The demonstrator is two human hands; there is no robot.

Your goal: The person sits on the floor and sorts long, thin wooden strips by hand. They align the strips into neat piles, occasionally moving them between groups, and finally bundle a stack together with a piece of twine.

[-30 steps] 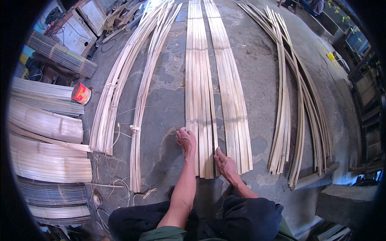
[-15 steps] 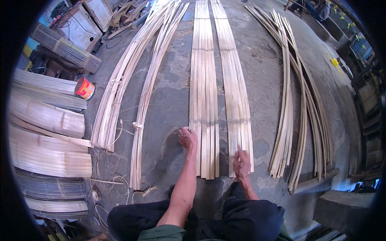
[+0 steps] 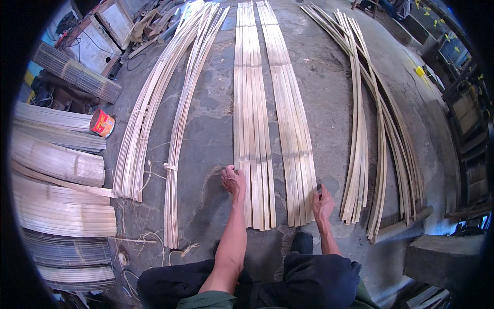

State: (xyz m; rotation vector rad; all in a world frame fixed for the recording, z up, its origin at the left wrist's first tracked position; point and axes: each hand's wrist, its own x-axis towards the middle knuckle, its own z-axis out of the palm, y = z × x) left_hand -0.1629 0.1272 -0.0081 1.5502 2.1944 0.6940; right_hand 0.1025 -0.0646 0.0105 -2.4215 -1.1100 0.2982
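Note:
Two long flat rows of pale bamboo strips lie side by side on the floor in front of me, a left row (image 3: 256, 129) and a right row (image 3: 292, 129), with a narrow gap between them. Darker node bands cross both. My left hand (image 3: 234, 180) rests against the outer edge of the left row, its fingers curled in; whatever may be inside them is hidden. At the outer edge of the right row, near its close end, is my right hand (image 3: 323, 202), thumb and forefinger apart, with nothing visible between them.
Loose bamboo strips (image 3: 378, 129) cross each other at the right. Further bundles (image 3: 149, 113) lie at the left, one tied (image 3: 171, 167). Stacked slat mats (image 3: 62, 206) and a red-orange tub (image 3: 102, 123) stand far left. A concrete block (image 3: 437, 262) is at the lower right.
My right hand has moved from on top of the right row to its outer right edge. The left hand stays by the left row's edge. The view has shifted slightly.

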